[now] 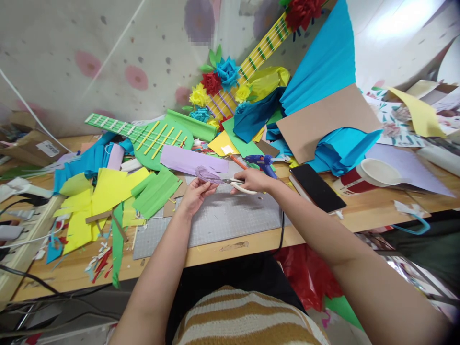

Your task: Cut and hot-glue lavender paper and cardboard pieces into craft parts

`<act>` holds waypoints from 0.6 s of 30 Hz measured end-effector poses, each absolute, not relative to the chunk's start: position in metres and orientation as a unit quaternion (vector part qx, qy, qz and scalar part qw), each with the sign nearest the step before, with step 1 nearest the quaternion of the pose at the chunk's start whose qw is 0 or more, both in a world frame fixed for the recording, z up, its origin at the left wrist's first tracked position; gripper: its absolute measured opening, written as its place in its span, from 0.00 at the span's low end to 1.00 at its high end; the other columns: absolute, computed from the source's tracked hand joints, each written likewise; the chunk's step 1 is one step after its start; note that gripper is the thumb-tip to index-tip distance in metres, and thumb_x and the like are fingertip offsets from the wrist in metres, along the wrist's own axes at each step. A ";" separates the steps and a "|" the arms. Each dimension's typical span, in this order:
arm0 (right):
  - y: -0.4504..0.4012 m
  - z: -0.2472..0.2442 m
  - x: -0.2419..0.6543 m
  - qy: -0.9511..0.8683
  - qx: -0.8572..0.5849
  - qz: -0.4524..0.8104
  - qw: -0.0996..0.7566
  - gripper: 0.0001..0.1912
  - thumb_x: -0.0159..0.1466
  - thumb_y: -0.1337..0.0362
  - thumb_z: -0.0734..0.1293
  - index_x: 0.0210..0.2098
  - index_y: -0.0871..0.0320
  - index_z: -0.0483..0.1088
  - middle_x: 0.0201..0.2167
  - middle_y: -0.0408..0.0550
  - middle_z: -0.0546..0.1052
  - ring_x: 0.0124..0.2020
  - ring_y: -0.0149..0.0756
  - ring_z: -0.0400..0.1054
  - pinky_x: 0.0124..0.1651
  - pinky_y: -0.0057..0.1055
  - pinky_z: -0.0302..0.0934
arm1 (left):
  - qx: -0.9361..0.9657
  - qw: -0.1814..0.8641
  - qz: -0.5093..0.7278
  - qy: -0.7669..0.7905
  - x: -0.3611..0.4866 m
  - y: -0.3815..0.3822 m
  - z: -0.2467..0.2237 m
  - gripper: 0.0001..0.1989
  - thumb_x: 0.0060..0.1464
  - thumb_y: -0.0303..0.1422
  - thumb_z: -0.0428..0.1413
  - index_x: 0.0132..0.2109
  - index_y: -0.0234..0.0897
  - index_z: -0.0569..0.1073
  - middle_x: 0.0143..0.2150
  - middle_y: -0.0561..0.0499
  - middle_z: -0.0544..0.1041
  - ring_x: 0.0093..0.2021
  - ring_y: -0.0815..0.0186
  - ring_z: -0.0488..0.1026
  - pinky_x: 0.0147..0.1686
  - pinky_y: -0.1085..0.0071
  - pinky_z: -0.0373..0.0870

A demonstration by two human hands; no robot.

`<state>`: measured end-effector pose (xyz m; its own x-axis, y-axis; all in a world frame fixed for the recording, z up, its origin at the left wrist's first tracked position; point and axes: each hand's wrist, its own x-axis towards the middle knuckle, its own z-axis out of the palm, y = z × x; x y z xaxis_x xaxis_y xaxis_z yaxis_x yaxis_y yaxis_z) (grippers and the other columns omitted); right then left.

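A wooden table (201, 256) carries the whole spread of paper work, crowded along its back. The largest made piece there, a yellow paper guitar (265, 51) leaning by the wall, looks close to finished: its strings and green bars are on, and red, blue and yellow flowers cluster over its body. A grey cutting mat (230, 225) lies at the table's front edge, below both hands. A green paper guitar (143, 143), behind and to the left, seems less far along; it has strings and yellow bars, but no flowers show on it.

Nearer, a lavender strip (194, 157) lies flat just behind the hands, seemingly uncut along its long edges. The right hand (253, 179) has its fingers closed around the handles of the scissors (246, 189), whose blades point left. The left hand (197, 195) pinches a small purple piece (207, 175), thumb and fingertips together on its lower edge (the piece is held just above the mat, in front of the strip). Its rounded outline suggests that some shaping is done; the blades meet its right end, so the trimming looks unfinished, though whether they are biting cannot be told.
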<state>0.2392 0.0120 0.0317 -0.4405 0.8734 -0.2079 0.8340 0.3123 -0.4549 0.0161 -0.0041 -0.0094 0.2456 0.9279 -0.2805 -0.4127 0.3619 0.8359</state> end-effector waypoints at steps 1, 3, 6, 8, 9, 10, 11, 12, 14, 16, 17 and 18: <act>0.012 0.031 0.239 -0.808 -0.529 0.256 0.039 0.26 0.47 0.38 0.64 0.23 0.57 0.65 0.20 0.41 0.67 0.25 0.29 0.58 0.27 0.26 0.42 | 0.318 0.721 0.466 0.402 0.016 -0.004 -0.009 0.07 0.45 0.23 0.60 0.31 0.32 0.68 0.30 0.50 0.78 0.34 0.68 0.77 0.33 0.78 0.74; 0.012 0.030 0.239 -0.807 -0.531 0.254 0.040 0.26 0.47 0.38 0.64 0.23 0.58 0.65 0.20 0.41 0.67 0.25 0.29 0.58 0.27 0.26 0.42 | 0.313 0.723 0.467 0.401 0.017 -0.005 -0.009 0.07 0.44 0.22 0.60 0.31 0.32 0.68 0.30 0.50 0.78 0.33 0.68 0.77 0.31 0.79 0.73; 0.012 0.027 0.239 -0.806 -0.532 0.256 0.038 0.27 0.47 0.38 0.64 0.23 0.58 0.65 0.21 0.41 0.67 0.26 0.29 0.58 0.27 0.26 0.42 | 0.318 0.727 0.468 0.389 0.017 -0.006 -0.007 0.07 0.43 0.23 0.60 0.32 0.32 0.69 0.30 0.51 0.78 0.32 0.68 0.77 0.30 0.79 0.73; 0.012 0.026 0.240 -0.806 -0.532 0.257 0.029 0.27 0.48 0.37 0.63 0.24 0.57 0.64 0.22 0.41 0.67 0.26 0.30 0.58 0.27 0.26 0.43 | 0.322 0.729 0.471 0.379 0.017 -0.006 -0.006 0.07 0.43 0.24 0.60 0.32 0.33 0.69 0.30 0.51 0.78 0.32 0.68 0.77 0.29 0.78 0.73; 0.012 0.026 0.240 -0.806 -0.532 0.258 0.020 0.27 0.49 0.37 0.63 0.25 0.57 0.64 0.23 0.41 0.68 0.27 0.31 0.59 0.28 0.26 0.43 | 0.322 0.728 0.474 0.377 0.017 -0.006 -0.005 0.07 0.43 0.26 0.60 0.31 0.33 0.69 0.30 0.51 0.77 0.32 0.67 0.77 0.29 0.77 0.74; 0.011 0.026 0.241 -0.806 -0.532 0.259 0.009 0.27 0.49 0.37 0.62 0.26 0.57 0.64 0.24 0.42 0.68 0.28 0.31 0.59 0.28 0.26 0.44 | 0.323 0.725 0.478 0.377 0.016 -0.006 -0.004 0.07 0.43 0.27 0.60 0.31 0.33 0.68 0.30 0.52 0.77 0.32 0.67 0.77 0.29 0.77 0.74; 0.010 0.027 0.242 -0.806 -0.531 0.261 -0.002 0.27 0.50 0.37 0.62 0.28 0.56 0.64 0.25 0.42 0.69 0.28 0.32 0.60 0.28 0.26 0.44 | 0.325 0.719 0.483 0.380 0.016 -0.005 -0.004 0.08 0.43 0.28 0.60 0.30 0.34 0.68 0.30 0.52 0.77 0.32 0.66 0.77 0.29 0.76 0.74; 0.009 0.029 0.243 -0.806 -0.530 0.264 -0.015 0.27 0.50 0.36 0.61 0.29 0.56 0.64 0.26 0.43 0.69 0.29 0.33 0.60 0.28 0.26 0.45 | 0.328 0.710 0.490 0.384 0.015 -0.004 -0.005 0.09 0.43 0.30 0.60 0.30 0.34 0.67 0.30 0.52 0.77 0.31 0.67 0.77 0.29 0.75 0.74; 0.007 0.033 0.247 -0.806 -0.527 0.268 -0.035 0.28 0.51 0.36 0.60 0.32 0.56 0.64 0.29 0.45 0.70 0.30 0.34 0.61 0.29 0.26 0.46 | 0.343 0.686 0.507 0.394 0.013 -0.002 -0.007 0.10 0.42 0.31 0.60 0.31 0.35 0.66 0.29 0.53 0.76 0.29 0.68 0.76 0.28 0.72 0.74; 0.006 0.037 0.252 -0.804 -0.527 0.273 -0.049 0.29 0.51 0.36 0.60 0.32 0.56 0.65 0.30 0.46 0.70 0.31 0.34 0.61 0.29 0.26 0.46 | 0.364 0.656 0.523 0.404 0.012 0.001 -0.011 0.11 0.41 0.33 0.59 0.32 0.35 0.65 0.27 0.54 0.75 0.28 0.67 0.75 0.28 0.70 0.74; 0.005 0.040 0.255 -0.802 -0.527 0.276 -0.051 0.29 0.51 0.36 0.60 0.32 0.56 0.65 0.30 0.46 0.70 0.31 0.35 0.62 0.29 0.26 0.47 | 0.374 0.642 0.530 0.409 0.011 0.002 -0.013 0.11 0.41 0.34 0.58 0.33 0.35 0.65 0.27 0.54 0.75 0.28 0.67 0.75 0.27 0.70 0.74; 0.005 0.041 0.258 -0.800 -0.528 0.281 -0.051 0.29 0.51 0.36 0.60 0.32 0.57 0.65 0.30 0.46 0.70 0.31 0.35 0.62 0.29 0.27 0.47 | 0.383 0.627 0.536 0.416 0.011 0.003 -0.015 0.11 0.41 0.34 0.57 0.33 0.36 0.65 0.26 0.54 0.74 0.27 0.66 0.75 0.27 0.69 0.74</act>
<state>0.2575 0.0052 0.0412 -0.4372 0.8162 -0.3778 0.8731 0.2844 -0.3961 0.0107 0.0031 -0.0151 0.0801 0.9905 -0.1115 -0.3532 0.1328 0.9261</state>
